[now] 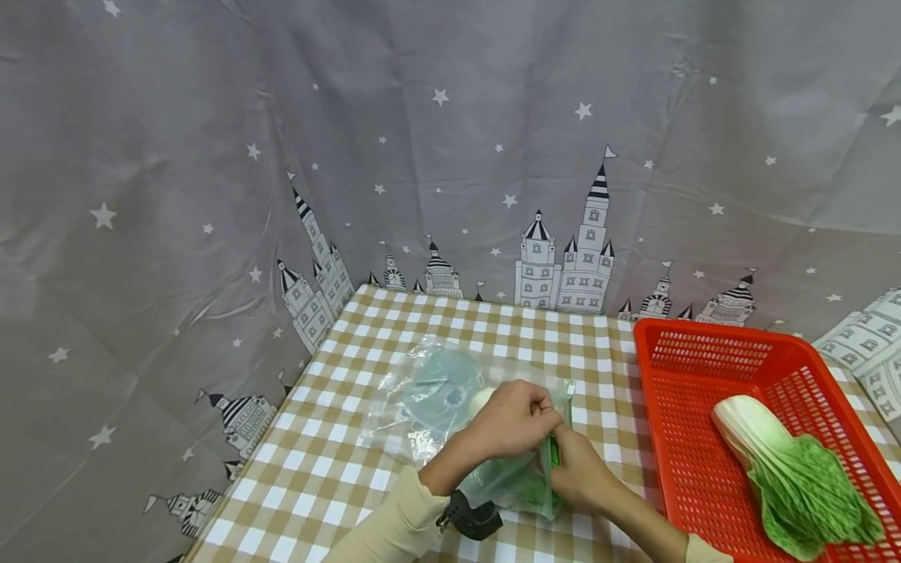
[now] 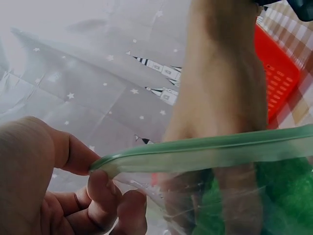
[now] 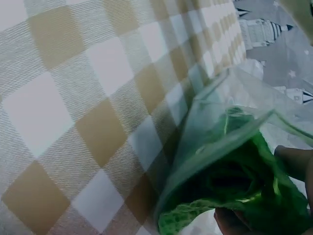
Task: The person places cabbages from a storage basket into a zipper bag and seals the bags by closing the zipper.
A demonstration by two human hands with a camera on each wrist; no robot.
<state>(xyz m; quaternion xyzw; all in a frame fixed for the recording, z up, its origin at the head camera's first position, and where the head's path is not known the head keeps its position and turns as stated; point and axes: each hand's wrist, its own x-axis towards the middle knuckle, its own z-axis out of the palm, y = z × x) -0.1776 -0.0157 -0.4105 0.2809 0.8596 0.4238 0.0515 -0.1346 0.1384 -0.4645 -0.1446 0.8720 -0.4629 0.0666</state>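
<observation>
A clear plastic zip bag (image 1: 422,446) with a green-edged mouth lies across the checked table. My left hand (image 1: 512,422) pinches the bag's green rim (image 2: 195,149) at one end between thumb and fingertips. Reaching in through the mouth, my right hand (image 1: 579,473) holds the leafy end of a napa cabbage (image 3: 274,196), its thumb on one side of the leaves and fingers on the other. The cabbage's white stem end (image 1: 481,400) shows deeper in the bag, partly covered by my left hand. In the left wrist view, right-hand fingers and green leaves show through the plastic.
To the right stands a red perforated basket (image 1: 647,407) with another napa cabbage (image 1: 781,461) in it. A brown-and-white checked cloth (image 1: 296,461) covers the table. Behind hangs a grey curtain (image 1: 422,156) printed with stars and castles.
</observation>
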